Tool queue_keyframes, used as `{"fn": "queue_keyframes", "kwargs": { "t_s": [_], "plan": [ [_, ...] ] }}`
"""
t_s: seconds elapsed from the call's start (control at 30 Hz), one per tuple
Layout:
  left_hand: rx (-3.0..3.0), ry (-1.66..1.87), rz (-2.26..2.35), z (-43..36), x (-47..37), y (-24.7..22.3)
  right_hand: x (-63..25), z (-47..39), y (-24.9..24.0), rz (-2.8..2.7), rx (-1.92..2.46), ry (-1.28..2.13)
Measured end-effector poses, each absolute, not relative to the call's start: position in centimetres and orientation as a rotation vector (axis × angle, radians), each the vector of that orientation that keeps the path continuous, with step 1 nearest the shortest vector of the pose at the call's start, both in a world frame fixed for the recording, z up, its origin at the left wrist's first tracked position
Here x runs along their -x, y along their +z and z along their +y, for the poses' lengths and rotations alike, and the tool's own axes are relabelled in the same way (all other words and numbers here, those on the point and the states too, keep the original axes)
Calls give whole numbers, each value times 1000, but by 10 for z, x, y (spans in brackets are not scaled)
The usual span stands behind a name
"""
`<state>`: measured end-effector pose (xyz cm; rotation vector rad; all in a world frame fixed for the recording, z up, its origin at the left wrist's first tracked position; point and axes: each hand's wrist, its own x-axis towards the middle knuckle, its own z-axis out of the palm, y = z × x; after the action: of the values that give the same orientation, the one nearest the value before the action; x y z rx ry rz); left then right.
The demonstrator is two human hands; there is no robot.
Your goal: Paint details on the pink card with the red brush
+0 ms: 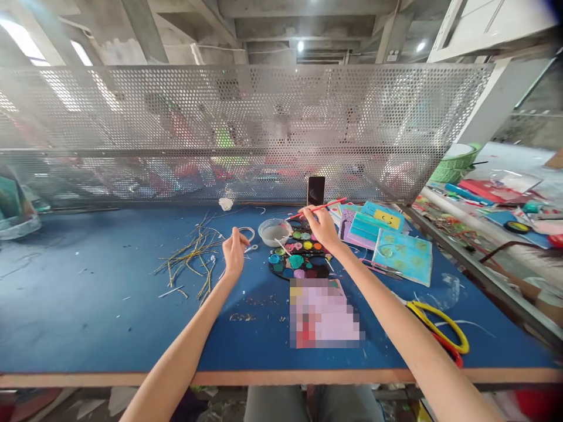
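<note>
Right of centre, the person's right hand pinches a slim red paintbrush, its lower end near a round translucent plastic bowl, while the left hand curls nearly closed, its contents unclear, over a blue tabletop backed by a grey perforated metal screen beneath a concrete ceiling.

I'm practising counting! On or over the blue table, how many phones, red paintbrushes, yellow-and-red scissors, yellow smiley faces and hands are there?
Smartphone: 1
Red paintbrush: 1
Yellow-and-red scissors: 1 pair
Yellow smiley face: 1
Hands: 2 (left hand, right hand)
Total: 6
</note>
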<state>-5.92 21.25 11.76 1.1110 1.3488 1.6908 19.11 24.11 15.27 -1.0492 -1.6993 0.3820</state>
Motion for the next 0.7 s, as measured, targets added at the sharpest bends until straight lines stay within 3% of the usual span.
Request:
{"fn": "queue_keyframes", "kwargs": {
  "t_s": [0.17,0.4,0.7],
  "plan": [
    [-1214,1613,1395,220,59,107,-236,217,167,-1663,1080,481],
    [-1274,1529,1405,224,52,94,-283,182,133,-1437,1142,696],
    [-1334,1434,1450,220,50,87,-277,212,128,-1314,1115,929]
  ]
}}
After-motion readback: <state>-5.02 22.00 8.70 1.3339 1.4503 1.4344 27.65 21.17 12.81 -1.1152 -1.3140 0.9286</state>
